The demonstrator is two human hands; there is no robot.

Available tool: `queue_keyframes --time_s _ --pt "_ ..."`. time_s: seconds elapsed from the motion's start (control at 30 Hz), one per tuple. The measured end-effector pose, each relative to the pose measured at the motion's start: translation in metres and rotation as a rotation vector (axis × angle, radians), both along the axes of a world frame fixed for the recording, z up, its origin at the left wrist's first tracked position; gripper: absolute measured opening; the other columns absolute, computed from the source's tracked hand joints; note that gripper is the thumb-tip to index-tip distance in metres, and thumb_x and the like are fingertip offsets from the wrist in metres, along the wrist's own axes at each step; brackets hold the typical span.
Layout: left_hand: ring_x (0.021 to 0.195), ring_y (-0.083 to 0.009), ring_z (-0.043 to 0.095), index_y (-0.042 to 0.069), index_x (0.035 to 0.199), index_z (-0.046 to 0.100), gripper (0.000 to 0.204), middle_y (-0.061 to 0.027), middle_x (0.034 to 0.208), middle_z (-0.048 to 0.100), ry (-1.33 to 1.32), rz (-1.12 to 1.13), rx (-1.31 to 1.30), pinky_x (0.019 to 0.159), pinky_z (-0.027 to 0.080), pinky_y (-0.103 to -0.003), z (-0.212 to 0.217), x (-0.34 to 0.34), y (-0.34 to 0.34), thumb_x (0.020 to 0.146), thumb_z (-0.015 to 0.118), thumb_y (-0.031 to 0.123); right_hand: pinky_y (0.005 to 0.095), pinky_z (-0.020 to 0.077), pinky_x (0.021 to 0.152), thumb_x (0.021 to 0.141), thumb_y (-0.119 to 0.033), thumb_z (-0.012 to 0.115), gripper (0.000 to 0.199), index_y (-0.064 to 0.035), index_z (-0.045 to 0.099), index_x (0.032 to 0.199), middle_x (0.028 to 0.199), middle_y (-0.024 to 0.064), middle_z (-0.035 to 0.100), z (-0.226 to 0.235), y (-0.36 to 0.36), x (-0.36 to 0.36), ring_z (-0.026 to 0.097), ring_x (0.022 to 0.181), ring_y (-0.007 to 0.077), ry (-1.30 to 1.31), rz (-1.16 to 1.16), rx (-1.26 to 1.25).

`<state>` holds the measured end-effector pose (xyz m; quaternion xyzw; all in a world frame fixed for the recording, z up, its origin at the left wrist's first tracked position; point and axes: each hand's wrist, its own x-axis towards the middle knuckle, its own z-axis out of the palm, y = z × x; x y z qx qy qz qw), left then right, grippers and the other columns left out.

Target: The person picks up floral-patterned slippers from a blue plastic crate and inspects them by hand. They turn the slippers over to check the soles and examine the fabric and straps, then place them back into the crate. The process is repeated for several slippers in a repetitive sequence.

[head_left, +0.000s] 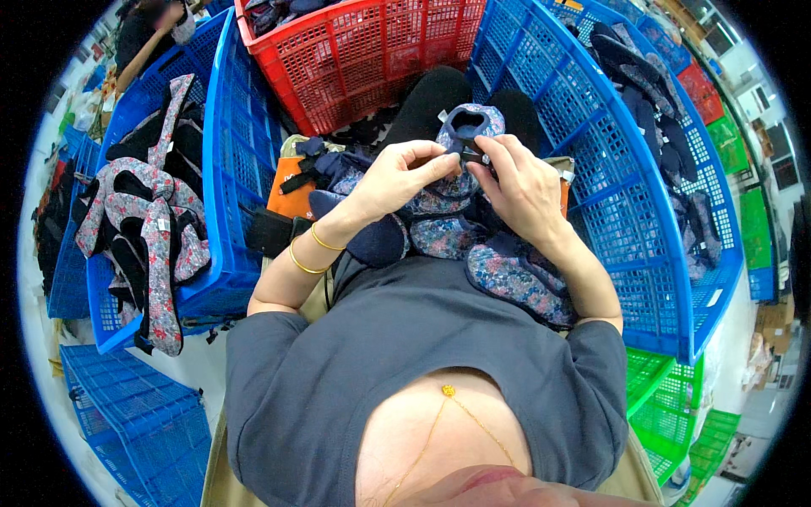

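In my lap, a blue floral fabric slipper (449, 128) with a dark opening lies under my fingers, a small white tag at its left edge. My left hand (411, 176) is closed in a pinch at a dark strap on the slipper. My right hand (517, 184) pinches the same dark strap from the other side, thumb and forefinger close together. Exactly what lies between the fingertips is partly hidden. More floral slippers (517, 279) with navy trim are piled on my lap below my hands, and a navy sole (378, 242) rests by my left forearm.
A red basket (363, 63) stands ahead of my knees. Blue baskets (604, 182) flank me; the left one (232, 169) has floral slipper pieces (156, 211) hanging over its rim. Green crates (667, 406) stand at lower right. Another person (145, 38) is at far left.
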<state>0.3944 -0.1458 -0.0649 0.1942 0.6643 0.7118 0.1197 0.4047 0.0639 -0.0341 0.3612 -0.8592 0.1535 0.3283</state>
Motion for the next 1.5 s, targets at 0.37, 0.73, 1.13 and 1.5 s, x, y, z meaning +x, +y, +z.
queue_keyframes --time_s 0.37,0.73,1.13,1.5 --pt "0.084 -0.0059 0.058 -0.002 0.104 0.067 0.023 -0.0021 0.093 0.068 0.115 0.06 -0.175 0.076 0.049 -0.022 -0.005 0.008 0.005 0.095 0.063 0.018 0.0323 0.05 0.058 0.086 -0.02 0.063 0.027 -0.004 0.057 0.107 0.091 0.0074 0.059 0.013 0.003 -0.009 0.064 0.076 0.0214 0.007 0.039 0.181" --pt "0.075 -0.0039 0.054 -0.001 0.103 0.069 0.024 0.0006 0.086 0.066 0.121 0.07 -0.204 0.065 0.045 -0.02 -0.003 0.01 0.007 0.094 0.065 0.021 0.0309 0.0495 0.057 0.083 -0.017 0.061 0.026 -0.0051 0.055 0.105 0.088 0.0065 0.058 0.009 0.001 -0.009 0.063 0.074 0.0198 0.036 0.005 0.242" --pt "0.073 -0.0046 0.052 -0.001 0.097 0.069 0.02 0.0005 0.083 0.063 0.204 0.083 -0.265 0.063 0.042 -0.021 -0.002 0.008 0.007 0.091 0.067 0.018 0.0302 0.0493 0.055 0.081 -0.015 0.061 0.025 -0.0058 0.054 0.104 0.085 0.005 0.055 0.007 -0.001 -0.008 0.063 0.072 0.0183 0.067 0.009 0.212" --pt "0.074 -0.0051 0.052 -0.001 0.096 0.069 0.019 0.0006 0.082 0.061 0.221 0.076 -0.234 0.063 0.042 -0.022 -0.011 0.004 0.004 0.09 0.068 0.016 0.0303 0.0488 0.053 0.081 -0.015 0.061 0.02 -0.0072 0.052 0.097 0.083 0.0048 0.053 0.004 -0.001 -0.012 0.062 0.073 0.018 0.002 0.025 0.161"
